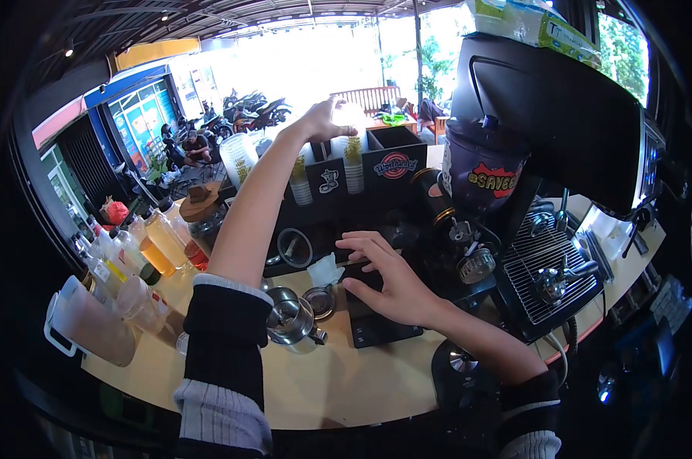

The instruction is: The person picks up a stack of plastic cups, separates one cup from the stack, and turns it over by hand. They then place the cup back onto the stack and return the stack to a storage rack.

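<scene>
My left hand [327, 122] reaches up and forward to a stack of clear plastic cups [352, 157] in a black holder [331, 183]; its thumb and fingers are around the stack's bright top, where contact is hard to see. My right hand [384, 283] hovers with spread fingers over a black scale [380, 321], holding nothing. Left of the scale are a steel pitcher [291, 317] and a round metal lid [320, 302]. A crumpled white cloth [326, 271] lies behind them.
Syrup bottles [162, 237] and a plastic jug [86, 325] line the left side. On the right are a grinder [484, 168] and an espresso machine with a drip grate [549, 264]. A seated person [198, 147] and motorbikes [258, 111] are in the background.
</scene>
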`<action>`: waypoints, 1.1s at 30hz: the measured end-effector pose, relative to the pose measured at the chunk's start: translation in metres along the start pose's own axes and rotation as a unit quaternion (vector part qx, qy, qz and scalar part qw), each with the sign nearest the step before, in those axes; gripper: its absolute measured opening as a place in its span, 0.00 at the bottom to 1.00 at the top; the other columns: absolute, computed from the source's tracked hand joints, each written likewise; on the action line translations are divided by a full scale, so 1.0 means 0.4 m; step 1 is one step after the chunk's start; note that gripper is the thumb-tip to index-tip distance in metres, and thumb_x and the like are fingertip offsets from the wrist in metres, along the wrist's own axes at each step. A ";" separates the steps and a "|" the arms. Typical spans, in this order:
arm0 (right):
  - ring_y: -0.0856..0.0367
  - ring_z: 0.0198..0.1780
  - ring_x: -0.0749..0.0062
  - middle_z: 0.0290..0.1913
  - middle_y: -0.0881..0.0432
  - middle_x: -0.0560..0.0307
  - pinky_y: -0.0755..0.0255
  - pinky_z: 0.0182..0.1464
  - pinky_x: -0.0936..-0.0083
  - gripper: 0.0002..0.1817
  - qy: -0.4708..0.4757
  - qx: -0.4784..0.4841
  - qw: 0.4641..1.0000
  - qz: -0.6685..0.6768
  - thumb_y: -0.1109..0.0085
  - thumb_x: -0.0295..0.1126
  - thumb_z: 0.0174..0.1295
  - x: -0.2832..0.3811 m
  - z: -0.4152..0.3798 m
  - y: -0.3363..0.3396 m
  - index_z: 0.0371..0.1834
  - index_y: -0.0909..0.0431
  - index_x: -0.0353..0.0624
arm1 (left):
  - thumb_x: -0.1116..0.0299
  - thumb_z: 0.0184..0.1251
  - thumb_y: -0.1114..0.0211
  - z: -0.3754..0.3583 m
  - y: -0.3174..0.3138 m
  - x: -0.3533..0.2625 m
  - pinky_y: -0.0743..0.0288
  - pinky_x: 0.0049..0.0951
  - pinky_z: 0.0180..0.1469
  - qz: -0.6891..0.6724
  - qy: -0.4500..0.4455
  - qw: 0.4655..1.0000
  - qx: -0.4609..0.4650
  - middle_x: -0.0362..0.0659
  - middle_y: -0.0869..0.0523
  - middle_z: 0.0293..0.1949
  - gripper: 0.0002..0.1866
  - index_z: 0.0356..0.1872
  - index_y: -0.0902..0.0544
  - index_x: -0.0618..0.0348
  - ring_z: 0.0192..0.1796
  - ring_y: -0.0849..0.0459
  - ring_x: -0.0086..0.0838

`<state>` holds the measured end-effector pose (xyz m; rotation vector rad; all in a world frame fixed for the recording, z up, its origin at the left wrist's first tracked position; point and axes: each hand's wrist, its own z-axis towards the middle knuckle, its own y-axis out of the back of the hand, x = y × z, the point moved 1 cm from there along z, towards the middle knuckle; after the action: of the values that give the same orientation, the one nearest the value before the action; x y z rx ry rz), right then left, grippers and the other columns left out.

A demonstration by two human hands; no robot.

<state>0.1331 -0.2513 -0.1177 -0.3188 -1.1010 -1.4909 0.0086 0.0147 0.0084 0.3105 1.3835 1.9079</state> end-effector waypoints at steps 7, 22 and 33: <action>0.27 0.53 0.59 0.61 0.37 0.45 0.31 0.55 0.68 0.25 0.031 0.010 0.999 -0.004 0.40 0.27 0.57 0.025 0.010 -0.001 0.59 0.34 0.40 | 0.49 0.49 0.27 -0.027 -0.016 -0.018 0.41 0.35 0.69 -0.001 0.006 1.000 -0.013 0.58 0.32 0.63 0.48 0.65 0.40 0.69 0.67 0.34 0.43; 0.26 0.48 0.60 0.57 0.33 0.46 0.30 0.50 0.70 0.21 0.127 0.043 0.990 -0.040 0.41 0.26 0.56 0.140 0.023 -0.125 0.54 0.31 0.37 | 0.51 0.60 0.38 -0.321 0.075 -0.176 0.34 0.41 0.61 0.194 -0.229 0.935 -0.187 0.49 0.26 0.58 0.30 0.60 0.33 0.54 0.61 0.28 0.43; 0.27 0.53 0.65 0.57 0.32 0.49 0.29 0.51 0.69 0.32 0.014 0.279 0.960 0.018 0.37 0.35 0.56 0.151 0.056 -0.495 0.62 0.38 0.39 | 0.71 0.59 0.36 -0.988 0.160 -0.060 0.30 0.27 0.49 -0.042 -0.025 0.969 -0.243 0.42 0.19 0.44 0.12 0.44 0.23 0.58 0.47 0.20 0.29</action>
<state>-0.0666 -0.3001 -0.1497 0.0766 -1.4287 -1.0895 -0.2325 -0.2926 -0.0823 0.0581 0.8417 2.0757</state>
